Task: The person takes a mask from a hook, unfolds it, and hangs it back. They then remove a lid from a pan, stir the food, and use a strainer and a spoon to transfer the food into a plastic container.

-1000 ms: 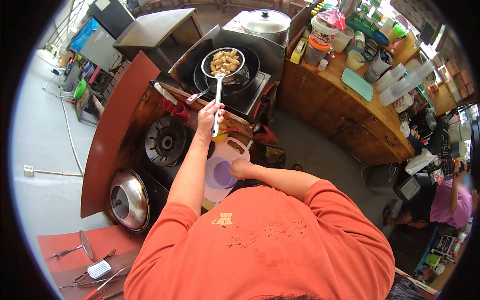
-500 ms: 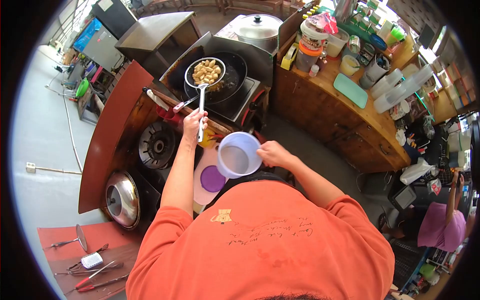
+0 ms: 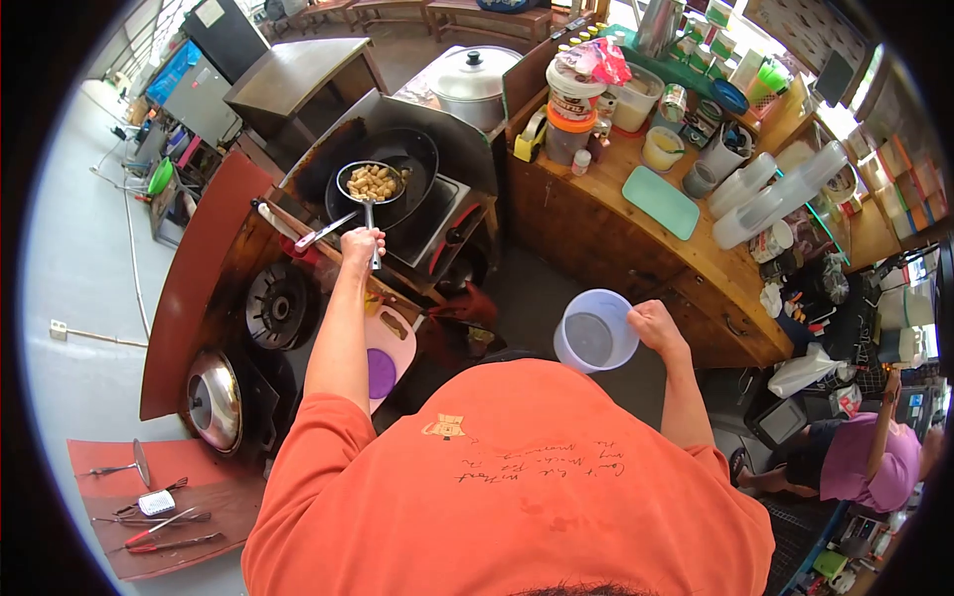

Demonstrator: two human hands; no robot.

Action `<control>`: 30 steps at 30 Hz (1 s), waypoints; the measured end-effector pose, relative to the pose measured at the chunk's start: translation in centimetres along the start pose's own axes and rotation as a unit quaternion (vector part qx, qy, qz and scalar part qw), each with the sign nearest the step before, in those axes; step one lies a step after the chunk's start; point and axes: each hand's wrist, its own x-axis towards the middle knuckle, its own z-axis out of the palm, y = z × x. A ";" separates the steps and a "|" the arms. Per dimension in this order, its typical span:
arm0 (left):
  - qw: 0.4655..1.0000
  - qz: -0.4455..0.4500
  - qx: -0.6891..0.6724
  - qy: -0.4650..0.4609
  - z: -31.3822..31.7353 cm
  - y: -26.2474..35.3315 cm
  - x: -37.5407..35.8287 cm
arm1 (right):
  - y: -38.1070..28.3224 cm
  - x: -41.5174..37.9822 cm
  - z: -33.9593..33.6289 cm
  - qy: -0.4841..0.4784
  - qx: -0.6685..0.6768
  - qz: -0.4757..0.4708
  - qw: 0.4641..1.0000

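My left hand (image 3: 363, 245) is closed around the handle of a metal strainer (image 3: 370, 216). Light brown chunks of food (image 3: 373, 182) fill its bowl, which overlaps the near side of a black wok (image 3: 422, 149) on the stove. A second handle (image 3: 323, 232), the wok's, sticks out towards me left of the strainer. Off to my right, my right hand (image 3: 652, 326) grips the side of a translucent bluish plastic jug (image 3: 568, 343), tilted so its bottom shows, over the floor.
Beside my left arm lie a pink cutting board (image 3: 399, 348) and a purple disc (image 3: 381, 373). A gas burner (image 3: 278, 306) and a domed lid (image 3: 216, 405) stand at left. The wooden counter (image 3: 596, 214) bears tubs and a green tray (image 3: 661, 202). A person (image 3: 870, 457) is at far right.
My right hand has carried the jug to the right, away from the cutting board. My left hand and the strainer have gone further forward over the wok. The view has shifted a little.
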 end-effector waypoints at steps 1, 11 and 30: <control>1.000 -0.011 -0.014 -0.004 0.8 -0.4 0.0 | 0.6 -0.4 -1.1 -0.007 -0.004 0.017 1.000; 0.949 -0.056 -0.294 -0.103 4.7 -4.1 -0.3 | 3.4 -2.4 -7.1 -0.041 0.081 -0.003 0.996; 0.961 0.035 -0.269 -0.050 5.6 -4.0 -4.4 | 10.7 1.2 -3.9 -0.100 0.485 0.023 0.869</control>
